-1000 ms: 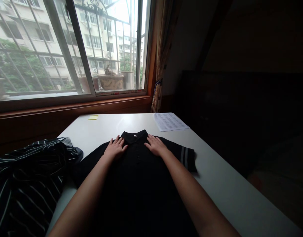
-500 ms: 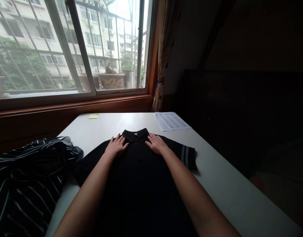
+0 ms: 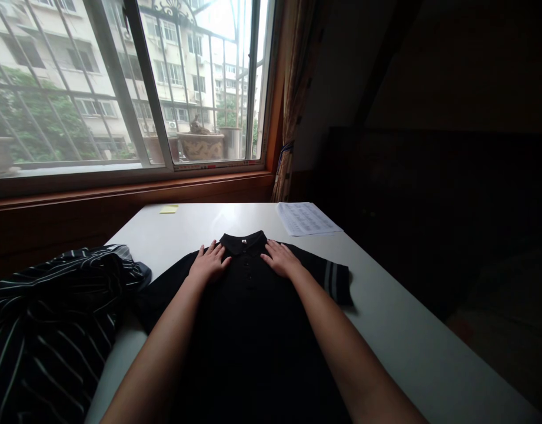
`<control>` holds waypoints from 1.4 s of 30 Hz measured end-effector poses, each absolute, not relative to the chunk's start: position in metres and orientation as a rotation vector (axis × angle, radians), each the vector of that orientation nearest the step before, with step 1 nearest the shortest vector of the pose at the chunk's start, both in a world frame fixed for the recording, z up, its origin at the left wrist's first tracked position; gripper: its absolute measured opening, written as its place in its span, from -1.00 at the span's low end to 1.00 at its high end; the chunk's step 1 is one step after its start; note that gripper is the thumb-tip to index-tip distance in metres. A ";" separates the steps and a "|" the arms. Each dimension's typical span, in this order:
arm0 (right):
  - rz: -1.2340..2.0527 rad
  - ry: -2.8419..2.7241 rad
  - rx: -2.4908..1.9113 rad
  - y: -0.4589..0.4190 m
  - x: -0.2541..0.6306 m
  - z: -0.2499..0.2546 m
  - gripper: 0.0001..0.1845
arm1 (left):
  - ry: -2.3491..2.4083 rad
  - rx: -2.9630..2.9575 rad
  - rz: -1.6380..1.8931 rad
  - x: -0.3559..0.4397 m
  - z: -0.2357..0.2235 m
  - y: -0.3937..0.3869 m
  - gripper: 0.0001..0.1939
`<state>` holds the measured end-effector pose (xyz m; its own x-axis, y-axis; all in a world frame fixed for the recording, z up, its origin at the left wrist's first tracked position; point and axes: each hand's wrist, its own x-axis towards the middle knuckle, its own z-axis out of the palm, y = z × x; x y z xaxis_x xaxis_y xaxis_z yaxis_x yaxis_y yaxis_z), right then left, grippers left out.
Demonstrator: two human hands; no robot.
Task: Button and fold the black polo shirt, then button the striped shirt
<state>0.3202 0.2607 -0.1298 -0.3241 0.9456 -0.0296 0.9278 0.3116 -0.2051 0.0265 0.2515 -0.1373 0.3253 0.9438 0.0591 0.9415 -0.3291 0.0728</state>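
Note:
A black polo shirt (image 3: 253, 330) lies spread face up, its collar towards the window and its buttoned placket in the middle. My left hand (image 3: 208, 262) rests flat on the left shoulder beside the collar, fingers spread. On the other side of the collar, my right hand (image 3: 281, 258) lies flat on the right shoulder, fingers also apart. Two grey stripes mark the right sleeve, which is stretched out on the table. The left sleeve is partly covered by my left forearm. Shadow hides the shirt's lower part.
The white table (image 3: 385, 318) runs up to the window wall. A heap of black-and-white striped cloth (image 3: 54, 318) lies at the left, close to the left sleeve. Printed sheets (image 3: 308, 219) lie at the far right corner, and a yellow sticky note (image 3: 169, 209) at the far left.
The view has shifted very slightly. Both hands stay in the same places on the shirt, and nothing has been taken hold of or let go.

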 end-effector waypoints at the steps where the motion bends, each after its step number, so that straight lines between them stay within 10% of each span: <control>1: 0.284 -2.466 -1.769 0.261 0.320 -0.130 -0.20 | 1.804 2.539 0.142 0.027 -0.137 0.251 -0.29; 42: 0.199 -2.287 -1.924 0.168 0.474 -0.130 -0.26 | 1.595 2.792 0.311 0.060 -0.121 0.120 -0.45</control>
